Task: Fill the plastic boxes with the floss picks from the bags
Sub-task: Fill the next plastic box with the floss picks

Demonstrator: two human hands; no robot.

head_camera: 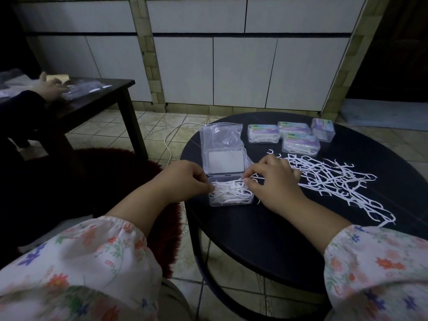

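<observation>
Dim light blurs both grips — left hand (185,179) and right hand (273,181) pinch floss picks (231,192), seemingly, over the open box (230,200) on the round dark table (289,239).

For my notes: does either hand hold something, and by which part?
Both hands, left and right, pinch white plastic floss picks over the open clear plastic box; which part is pinched cannot be told.

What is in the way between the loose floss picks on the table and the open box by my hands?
Nothing visible blocks it except your own right hand, which lies between the loose floss picks and the open box. The lid is folded back, so the box's top is clear.
</observation>
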